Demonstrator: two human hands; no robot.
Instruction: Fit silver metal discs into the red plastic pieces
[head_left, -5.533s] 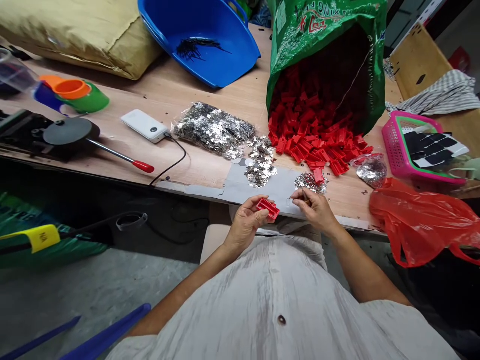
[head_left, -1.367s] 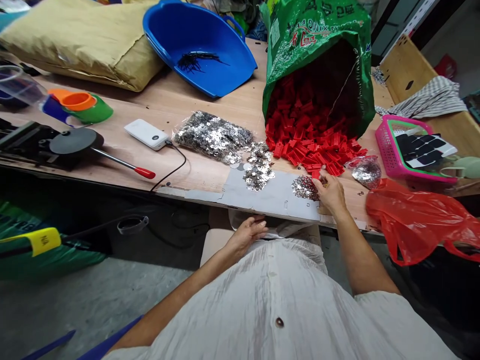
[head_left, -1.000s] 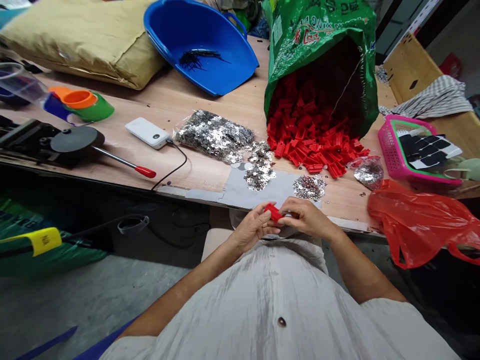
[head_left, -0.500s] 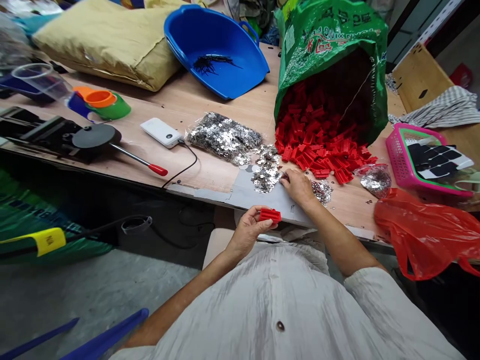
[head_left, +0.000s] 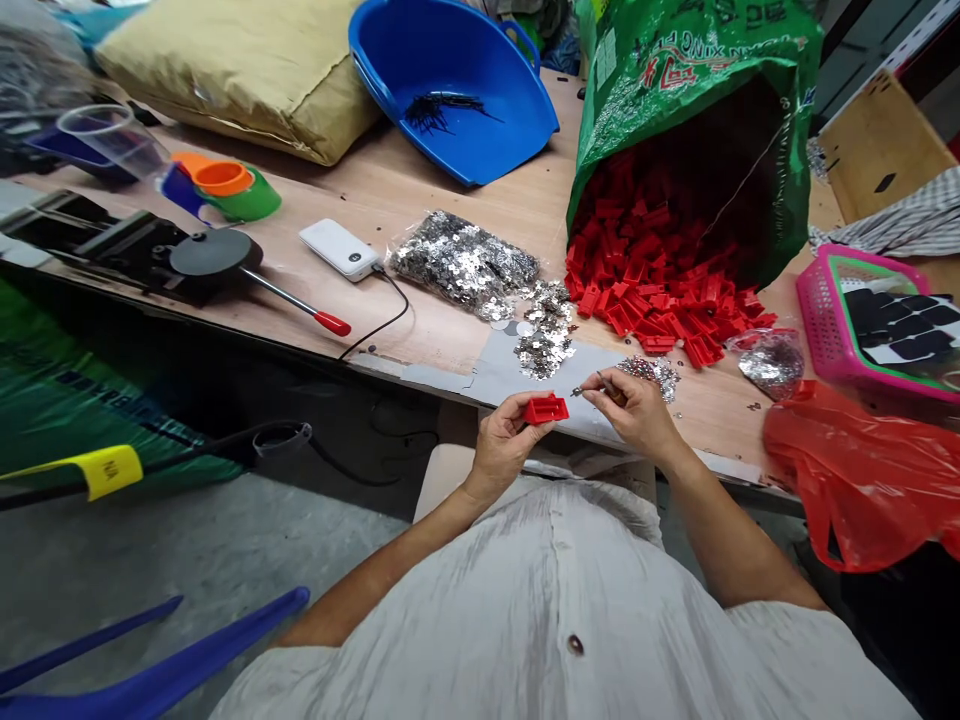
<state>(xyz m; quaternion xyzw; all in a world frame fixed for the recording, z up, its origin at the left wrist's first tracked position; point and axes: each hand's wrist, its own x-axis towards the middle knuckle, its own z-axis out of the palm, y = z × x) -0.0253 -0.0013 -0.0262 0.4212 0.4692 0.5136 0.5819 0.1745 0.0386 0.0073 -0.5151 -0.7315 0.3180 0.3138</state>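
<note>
In my left hand [head_left: 501,445] is a red plastic part [head_left: 547,409], gripped between thumb and fingers at the table's front edge, its hollow side showing. My right hand [head_left: 637,408] is closed round a small tool with a brown handle [head_left: 612,389]. The tool's thin metal tip points left toward the red part, with a gap between them; a tiny silvery piece seems to be at the tip, too small to name. Just beyond lie a pile of small silvery metal pieces [head_left: 546,345] and, by my right hand, another small metal heap [head_left: 654,374].
A green sack [head_left: 697,45] spills many red parts [head_left: 652,290]. Around the table are a bag of metal pieces [head_left: 461,262], a white power bank [head_left: 340,249], a lever tool [head_left: 217,255], a blue scoop [head_left: 487,130], a pink basket [head_left: 821,315] and a red plastic bag [head_left: 862,475].
My right hand has drawn back from the silvery pile toward the red part, and the brown-handled tool now shows in it. The red part has turned in my left hand. The view has shifted slightly.
</note>
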